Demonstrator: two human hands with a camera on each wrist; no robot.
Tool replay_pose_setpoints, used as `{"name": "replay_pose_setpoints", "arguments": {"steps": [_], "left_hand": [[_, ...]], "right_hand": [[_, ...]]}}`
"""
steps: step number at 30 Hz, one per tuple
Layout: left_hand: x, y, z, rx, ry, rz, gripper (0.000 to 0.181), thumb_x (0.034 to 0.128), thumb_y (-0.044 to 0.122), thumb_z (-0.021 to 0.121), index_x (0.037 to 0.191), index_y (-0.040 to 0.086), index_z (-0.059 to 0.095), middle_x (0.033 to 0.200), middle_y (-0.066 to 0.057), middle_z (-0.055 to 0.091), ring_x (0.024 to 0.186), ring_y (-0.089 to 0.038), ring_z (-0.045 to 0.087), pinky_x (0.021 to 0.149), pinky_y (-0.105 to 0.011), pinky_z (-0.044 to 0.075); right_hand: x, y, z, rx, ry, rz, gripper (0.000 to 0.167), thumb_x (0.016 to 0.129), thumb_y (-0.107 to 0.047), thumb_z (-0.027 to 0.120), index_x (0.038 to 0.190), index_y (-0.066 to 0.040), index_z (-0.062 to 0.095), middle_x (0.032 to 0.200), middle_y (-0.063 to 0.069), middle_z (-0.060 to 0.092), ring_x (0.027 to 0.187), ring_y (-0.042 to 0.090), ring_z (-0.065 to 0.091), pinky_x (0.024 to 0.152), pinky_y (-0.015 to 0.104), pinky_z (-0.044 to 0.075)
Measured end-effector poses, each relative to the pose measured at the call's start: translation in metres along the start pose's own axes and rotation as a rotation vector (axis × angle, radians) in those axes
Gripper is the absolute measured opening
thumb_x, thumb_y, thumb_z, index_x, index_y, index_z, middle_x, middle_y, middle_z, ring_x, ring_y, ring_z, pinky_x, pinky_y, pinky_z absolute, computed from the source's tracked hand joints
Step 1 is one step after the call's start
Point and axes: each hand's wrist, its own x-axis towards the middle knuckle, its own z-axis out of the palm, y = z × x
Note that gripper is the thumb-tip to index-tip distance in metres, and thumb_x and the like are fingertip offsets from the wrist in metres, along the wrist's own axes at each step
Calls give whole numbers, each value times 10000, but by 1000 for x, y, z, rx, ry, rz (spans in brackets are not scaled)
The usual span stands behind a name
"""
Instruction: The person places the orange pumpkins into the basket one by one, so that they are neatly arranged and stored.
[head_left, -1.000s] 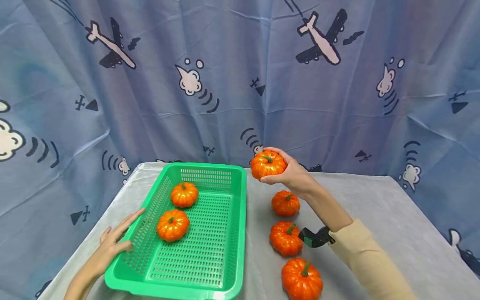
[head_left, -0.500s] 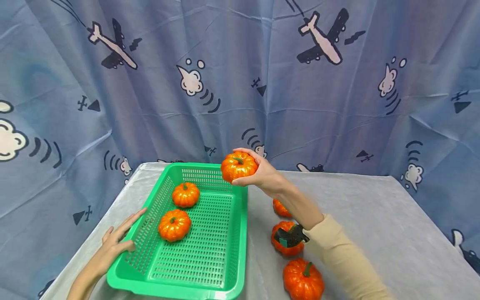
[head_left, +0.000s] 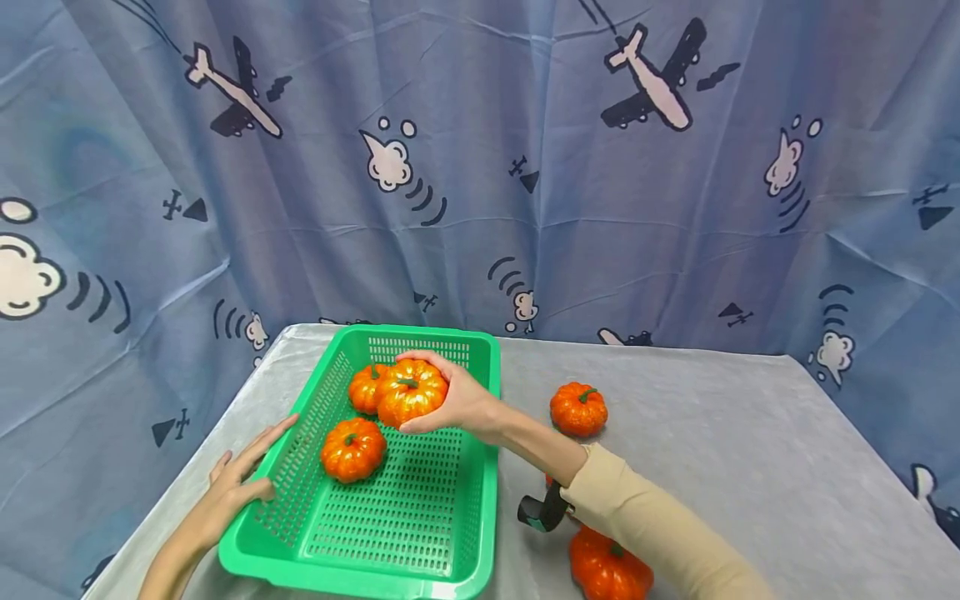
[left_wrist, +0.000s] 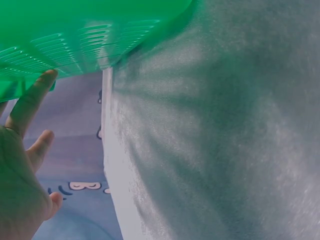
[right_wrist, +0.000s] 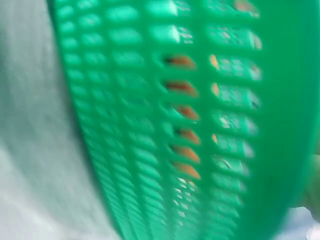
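Note:
A small orange pumpkin point(head_left: 409, 395) with a green stem is gripped between the thumb and fingers of my right hand point(head_left: 453, 400), over the inside of the green basket point(head_left: 397, 588). It partly covers a second pumpkin point(head_left: 363, 390) lying in the basket. Closer to me in the basket sits a third pumpkin point(head_left: 352, 451). At the basket's left rim, my left hand point(head_left: 234, 486) rests with fairly straight fingers. The left wrist view shows a fingertip touching the basket's outer wall point(left_wrist: 90, 37). In the blurred right wrist view, the slotted basket wall point(right_wrist: 150, 115) hides most of my right hand.
Right of the basket, on the white-covered table point(head_left: 712, 442), lie a pumpkin point(head_left: 578, 409) at the back and another pumpkin point(head_left: 609, 567) at the front. Between them, one is almost hidden behind my right wrist and its black camera point(head_left: 543, 510). A blue curtain point(head_left: 450, 250) hangs behind.
My right hand has carried its pumpkin leftward from beyond the basket's right rim, then lower into the basket's space. The left hand has stayed at the left rim.

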Motion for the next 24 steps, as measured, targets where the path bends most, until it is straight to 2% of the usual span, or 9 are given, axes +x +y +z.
{"name": "replay_pose_setpoints", "arguments": {"steps": [6,11,15,20,24], "left_hand": [[1,-1,0,-1,2,5,806,719,65,510,1498,209,362,1528,-207,276,1365,-551,122,934,-743,-150],[1,-1,0,-11,-1,4,806,716,67,512,1496,215,367,1527,-216,273,1368,-549,117,932,-743,-155],[1,-1,0,-10,9,5,806,712,71,513,1492,216,374,1521,-238,266,1366,-551,121,939,-739,-150],[0,-1,0,-15,7,-6,813,709,70,515,1495,216,368,1524,-241,254,1369,-546,116,940,-738,-147],[0,0,0,-20,6,-14,811,711,74,520,1494,226,370,1529,-240,245,1374,-540,113,940,-736,-150]], "right_hand": [[2,21,22,-29,-68,62,768,660,71,779,1342,-130,491,1233,47,522,1037,186,558,835,342,534],[2,33,34,-97,-142,86,741,643,36,809,1300,-138,512,1202,-2,526,1011,140,563,816,303,533],[2,35,38,-208,-249,71,730,643,19,825,1283,-155,520,1203,-30,528,1020,92,548,821,266,525],[3,38,44,-435,-380,28,751,640,-79,863,1315,-146,541,1222,-41,519,1060,34,502,846,206,490],[7,42,49,-611,-442,-28,775,639,-195,883,1337,-162,546,1271,-40,534,1104,12,487,880,166,445]]}}
